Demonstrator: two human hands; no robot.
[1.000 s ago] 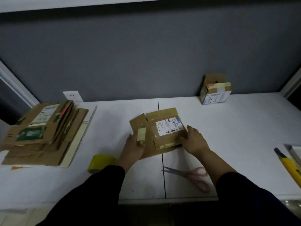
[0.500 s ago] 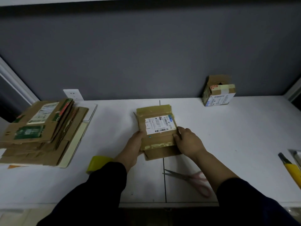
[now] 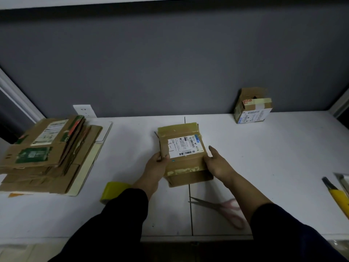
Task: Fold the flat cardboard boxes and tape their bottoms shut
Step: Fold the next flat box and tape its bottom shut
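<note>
Head view is showing a small flattened cardboard box (image 3: 181, 157) sitting at the middle of the white table (image 3: 264, 157), right over the seam between the two tabletop panels, white shipping label (image 3: 182, 146) facing up and old yellowish tape crossing its far and near ends. Left hand (image 3: 156, 165) is gripping the box's left edge, thumb lying on the top face, fingers curling round the side. Right hand (image 3: 217, 163) is holding the right edge, thumb resting on the top face and one finger stretching along the side; the other fingers are hiding behind the box. A stack of flat boxes (image 3: 43, 152) is lying at the left side of the table, well apart from the hands. A yellow tape roll (image 3: 111, 191) is sitting near the left forearm, partly hiding behind the dark sleeve. Pink-handled scissors (image 3: 221, 207) are lying near the right forearm, blades pointing left. A folded box (image 3: 252, 106) is standing at the far right against the grey wall. A yellow knife (image 3: 338, 195) is lying at the right edge
</note>
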